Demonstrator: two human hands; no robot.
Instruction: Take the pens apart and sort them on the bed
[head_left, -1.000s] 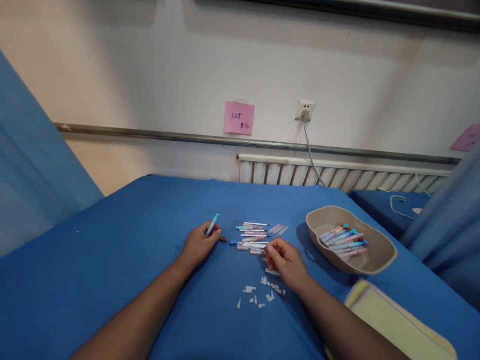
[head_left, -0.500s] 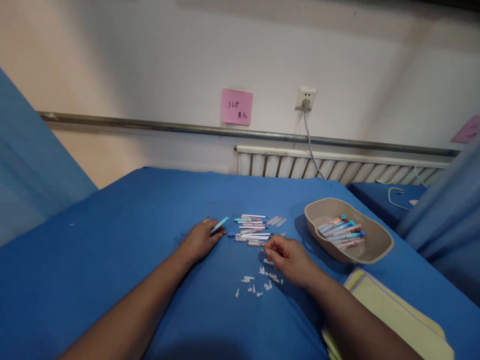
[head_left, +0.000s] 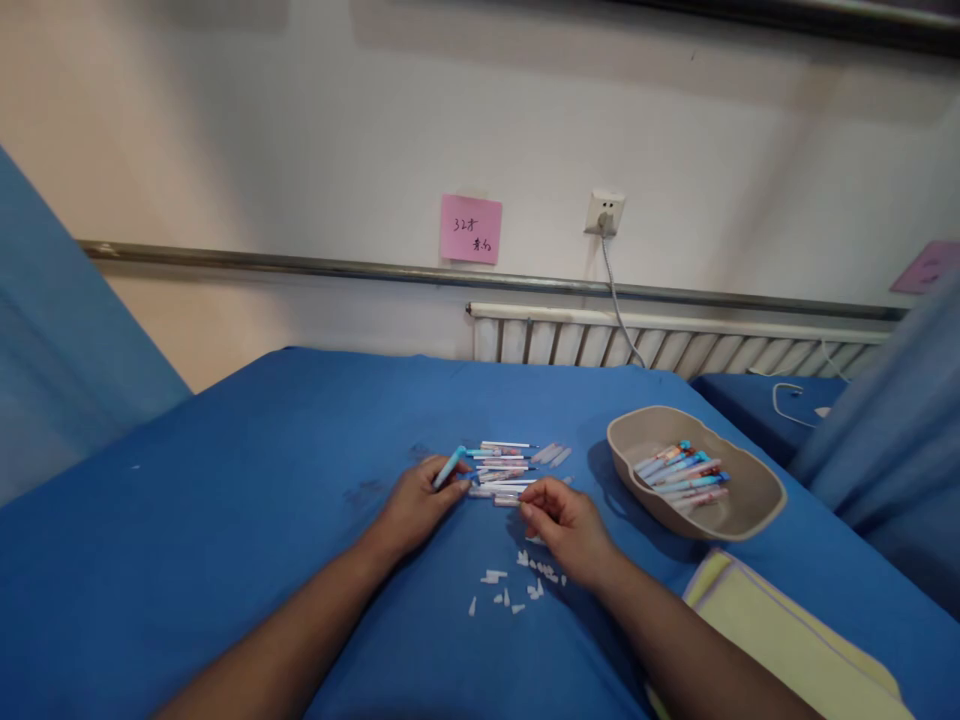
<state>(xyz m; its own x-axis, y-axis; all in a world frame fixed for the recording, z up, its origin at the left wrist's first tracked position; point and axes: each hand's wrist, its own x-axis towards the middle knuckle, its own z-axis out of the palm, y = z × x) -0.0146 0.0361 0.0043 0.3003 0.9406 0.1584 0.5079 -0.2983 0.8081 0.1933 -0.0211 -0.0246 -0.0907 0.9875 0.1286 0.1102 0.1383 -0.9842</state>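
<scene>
My left hand point(head_left: 421, 505) is closed around a light blue pen point(head_left: 448, 468), which slants up between thumb and forefinger. Its thumb tip reaches the left ends of several pen refills point(head_left: 506, 487) and patterned pen barrels point(head_left: 504, 463) laid in a rough row on the blue sheet. Across from it, my right hand point(head_left: 564, 522) pinches at the right end of a pinkish pen barrel point(head_left: 507, 501); what lies between its fingertips is too small to make out. Below the hands are scattered several small white cone-shaped tips point(head_left: 495, 576). Clear pinkish tubes point(head_left: 551, 454) lie beyond the right hand.
A beige basin point(head_left: 765, 500) with several pens point(head_left: 686, 470) in it stands at the right. Folded yellow cloth point(head_left: 795, 630) lies in front of it, under my right forearm. Behind the blue-covered table point(head_left: 360, 400) are a radiator point(head_left: 555, 335), a rail and a wall socket point(head_left: 604, 213).
My left hand has moved right, bringing the light blue pen up to the row of parts. My right hand stays pinched by the row's right end. The view has tilted slightly up.
</scene>
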